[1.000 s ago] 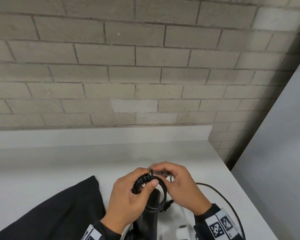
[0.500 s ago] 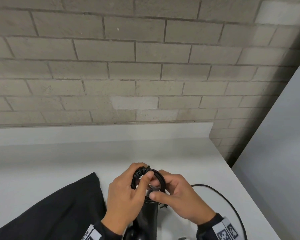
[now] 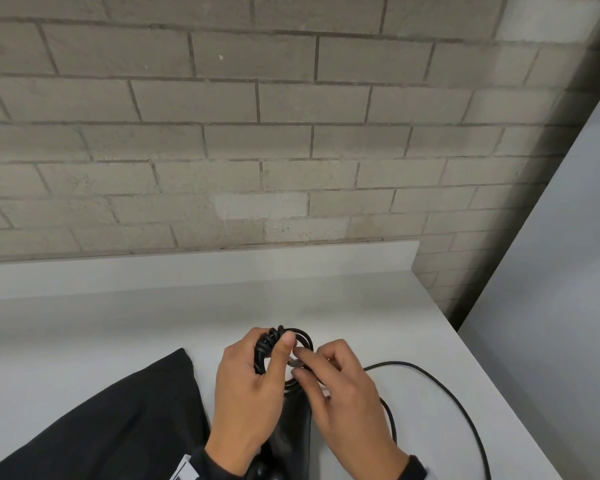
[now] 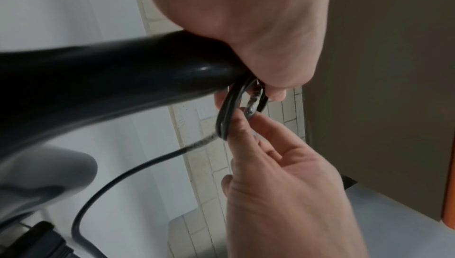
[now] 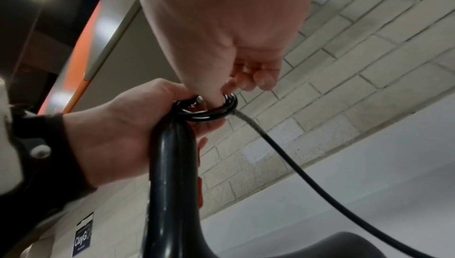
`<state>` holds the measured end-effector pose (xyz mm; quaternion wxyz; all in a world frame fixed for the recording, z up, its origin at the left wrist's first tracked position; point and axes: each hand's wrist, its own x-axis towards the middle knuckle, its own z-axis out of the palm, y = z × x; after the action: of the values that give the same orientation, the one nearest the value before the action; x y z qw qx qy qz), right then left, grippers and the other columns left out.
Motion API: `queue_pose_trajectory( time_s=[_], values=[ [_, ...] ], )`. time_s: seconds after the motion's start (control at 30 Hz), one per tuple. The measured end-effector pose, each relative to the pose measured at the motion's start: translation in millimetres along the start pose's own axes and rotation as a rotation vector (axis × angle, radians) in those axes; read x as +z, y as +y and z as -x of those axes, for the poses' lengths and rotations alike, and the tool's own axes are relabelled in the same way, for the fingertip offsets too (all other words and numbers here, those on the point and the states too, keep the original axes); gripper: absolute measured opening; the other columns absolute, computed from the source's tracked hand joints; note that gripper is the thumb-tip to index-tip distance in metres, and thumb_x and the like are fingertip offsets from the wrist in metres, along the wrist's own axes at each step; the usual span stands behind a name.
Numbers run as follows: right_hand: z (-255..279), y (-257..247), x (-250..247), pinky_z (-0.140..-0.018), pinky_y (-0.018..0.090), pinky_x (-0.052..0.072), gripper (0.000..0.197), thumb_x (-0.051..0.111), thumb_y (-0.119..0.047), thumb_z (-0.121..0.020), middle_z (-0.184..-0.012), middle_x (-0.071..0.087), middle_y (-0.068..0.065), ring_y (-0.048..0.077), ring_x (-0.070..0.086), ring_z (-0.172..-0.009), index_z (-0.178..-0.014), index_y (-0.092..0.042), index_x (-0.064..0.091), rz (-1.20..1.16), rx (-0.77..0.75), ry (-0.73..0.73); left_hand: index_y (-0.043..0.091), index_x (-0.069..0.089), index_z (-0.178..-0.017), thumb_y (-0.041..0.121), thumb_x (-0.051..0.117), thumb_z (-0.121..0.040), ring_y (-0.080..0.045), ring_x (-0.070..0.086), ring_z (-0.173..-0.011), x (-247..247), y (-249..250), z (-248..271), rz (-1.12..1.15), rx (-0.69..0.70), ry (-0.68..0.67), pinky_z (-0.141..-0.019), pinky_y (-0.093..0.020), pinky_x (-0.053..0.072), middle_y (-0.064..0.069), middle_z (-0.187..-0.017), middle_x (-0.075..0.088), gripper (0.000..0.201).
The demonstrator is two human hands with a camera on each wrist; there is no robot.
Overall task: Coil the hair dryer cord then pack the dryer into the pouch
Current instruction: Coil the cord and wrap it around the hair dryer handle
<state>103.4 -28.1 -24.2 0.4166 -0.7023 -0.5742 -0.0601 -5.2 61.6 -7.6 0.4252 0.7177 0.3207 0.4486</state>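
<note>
The black hair dryer's handle (image 3: 296, 427) points away from me between both hands. My left hand (image 3: 273, 353) grips the handle's end and clamps the black cord coil (image 3: 307, 341) with its thumb. Fingertips of my right hand (image 3: 300, 364) pinch a strand of cord at the coil's near edge, where something small and grey glints. The loose cord (image 3: 447, 393) trails right across the counter. The black pouch (image 3: 118, 427) lies flat on the left. In the right wrist view the coil (image 5: 206, 113) rings the handle tip (image 5: 172, 164). In the left wrist view the coil (image 4: 229, 110) hangs past the handle (image 4: 110, 79).
A white counter (image 3: 118, 323) runs to a low white backsplash under a brick wall (image 3: 291, 150). The counter's right edge (image 3: 499, 393) drops off beside a grey panel. A black plug (image 4: 44, 240) lies near the dryer in the left wrist view.
My right hand has come from the top of the coil down to its near side, carrying the cord round. The loose cord on the counter has shifted. My left hand keeps its hold.
</note>
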Motion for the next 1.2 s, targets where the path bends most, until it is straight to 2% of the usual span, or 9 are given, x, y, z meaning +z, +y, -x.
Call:
queue_pose_trajectory(
  time_s=[0.07, 0.17, 0.4, 0.5, 0.6, 0.67, 0.77, 1.0, 1.2],
  values=[
    [-0.8, -5.8, -0.4, -0.053, 0.018, 0.046, 0.023, 0.05, -0.037, -0.094, -0.088, 0.049, -0.01, 0.005, 0.052, -0.072, -0.114, -0.031, 0.06, 0.048, 0.006, -0.031, 0.037, 0.066, -0.086, 0.072, 0.048, -0.082, -0.013, 0.067, -0.083, 1.1, -3.0, 0.3, -0.026, 0.002, 0.003, -0.076, -0.037, 0.054, 0.015, -0.08, 0.071, 0.039],
    [-4.6, -12.7, -4.6, -0.063, 0.01, 0.043, 0.016, 0.05, -0.038, -0.094, -0.09, 0.044, -0.021, 0.001, 0.053, -0.079, -0.103, -0.031, 0.062, -0.087, 0.118, -0.087, 0.046, 0.061, -0.096, 0.074, 0.045, -0.083, -0.014, 0.067, -0.086, 2.2, -4.9, 2.0, -0.076, 0.013, 0.014, -0.078, -0.042, 0.055, 0.019, -0.082, 0.07, 0.034],
    [-23.3, -27.9, -39.6, -0.068, 0.017, 0.046, 0.008, 0.069, -0.035, -0.085, -0.086, 0.055, -0.008, 0.006, 0.056, -0.077, -0.08, -0.03, 0.066, -0.298, 0.402, -0.262, 0.065, 0.043, -0.125, 0.072, 0.04, -0.083, -0.005, 0.06, -0.084, 6.4, 4.6, 9.1, -0.199, 0.095, 0.046, -0.074, -0.018, 0.046, 0.023, -0.077, 0.064, 0.043],
    [-30.0, -33.6, -51.7, -0.069, 0.017, 0.042, 0.009, 0.062, -0.037, -0.089, -0.088, 0.055, -0.01, 0.006, 0.054, -0.083, -0.083, -0.031, 0.063, -0.162, 0.357, -0.336, 0.068, 0.045, -0.121, 0.07, 0.039, -0.086, -0.006, 0.06, -0.083, 9.2, 7.6, 9.9, -0.213, 0.113, 0.026, -0.072, -0.022, 0.048, 0.024, -0.078, 0.064, 0.036],
    [-29.2, -42.5, -50.4, -0.068, 0.023, 0.044, 0.014, 0.05, -0.028, -0.096, -0.086, 0.056, -0.01, 0.01, 0.048, -0.081, -0.092, -0.027, 0.063, 0.183, 0.079, -0.278, 0.057, 0.05, -0.111, 0.068, 0.038, -0.087, -0.008, 0.062, -0.083, 11.3, 6.2, 7.5, -0.193, 0.13, 0.013, -0.072, -0.034, 0.053, 0.024, -0.081, 0.066, 0.028],
    [-29.0, -48.4, -47.1, -0.067, 0.023, 0.042, 0.019, 0.044, -0.025, -0.1, -0.09, 0.058, -0.007, 0.012, 0.045, -0.081, -0.103, -0.022, 0.062, 0.21, 0.047, -0.291, 0.053, 0.051, -0.109, 0.067, 0.038, -0.088, -0.009, 0.061, -0.08, 11.0, 5.0, 5.4, -0.186, 0.139, 0.017, -0.07, -0.036, 0.053, 0.022, -0.08, 0.066, 0.029],
    [-29.8, -48.6, -49.9, -0.063, 0.02, 0.037, 0.019, 0.038, -0.023, -0.104, -0.091, 0.051, -0.005, 0.012, 0.042, -0.082, -0.117, -0.02, 0.051, 0.148, 0.126, -0.422, 0.052, 0.051, -0.108, 0.067, 0.038, -0.088, -0.009, 0.061, -0.08, 9.2, 3.0, 3.7, -0.188, 0.138, 0.006, -0.07, -0.035, 0.053, 0.023, -0.088, 0.065, 0.028],
    [-40.5, -34.3, -68.3, -0.064, 0.019, 0.046, 0.015, 0.058, -0.036, -0.093, -0.081, 0.065, -0.004, 0.002, 0.054, -0.067, -0.084, -0.024, 0.058, -0.205, 0.315, -0.523, 0.046, 0.058, -0.102, 0.071, 0.04, -0.089, -0.012, 0.067, -0.079, 8.8, -0.5, 2.0, -0.083, 0.145, -0.006, -0.072, -0.041, 0.055, 0.019, -0.084, 0.069, 0.034],
    [-51.2, -27.7, -81.7, -0.062, 0.023, 0.042, 0.015, 0.063, -0.029, -0.092, -0.077, 0.071, -0.001, 0.007, 0.048, -0.06, -0.081, -0.02, 0.068, -0.678, 0.518, -0.476, 0.034, 0.064, -0.103, 0.063, 0.047, -0.09, -0.005, 0.072, -0.077, 4.0, 4.3, 0.4, 0.055, 0.143, -0.069, -0.069, -0.015, 0.051, 0.019, -0.087, 0.073, 0.036]
  ],
)
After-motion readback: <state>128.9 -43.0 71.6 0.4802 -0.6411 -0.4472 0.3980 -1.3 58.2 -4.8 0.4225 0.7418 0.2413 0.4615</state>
